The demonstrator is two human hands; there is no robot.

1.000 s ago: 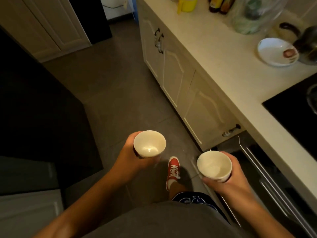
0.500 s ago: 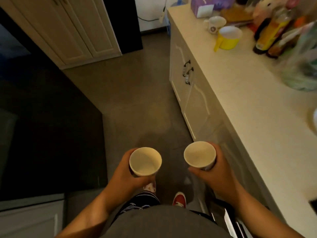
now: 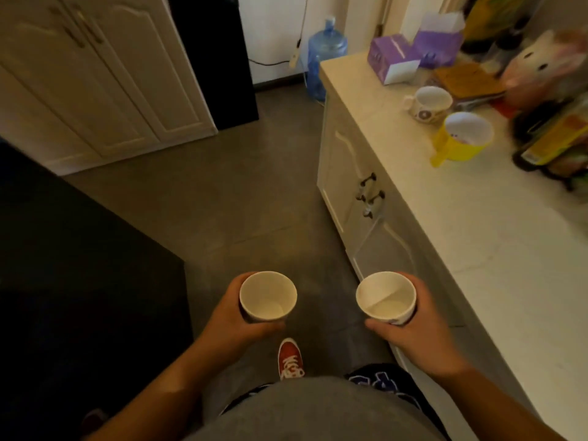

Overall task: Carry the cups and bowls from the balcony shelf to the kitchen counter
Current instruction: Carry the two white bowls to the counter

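I hold two empty white cups upright at waist height over the grey floor. My left hand (image 3: 229,316) is wrapped around the left cup (image 3: 268,296). My right hand (image 3: 420,332) grips the right cup (image 3: 386,297), which has a blue print low on its side. The pale kitchen counter (image 3: 496,237) runs along my right, its front edge just right of the right cup. On the counter farther ahead stand a yellow mug (image 3: 463,138) and a white patterned mug (image 3: 429,103).
Purple tissue boxes (image 3: 391,57), bags and packets crowd the counter's far end and back. A blue water jug (image 3: 324,55) stands on the floor past the counter. Cream cupboard doors (image 3: 105,81) are ahead left; a dark block (image 3: 79,265) lies at my left. My red shoe (image 3: 289,359) is below.
I have walked forward along the counter. The stove and white plate have left the view, and the mugs, tissue boxes and water jug have come in. Both cups stay held.
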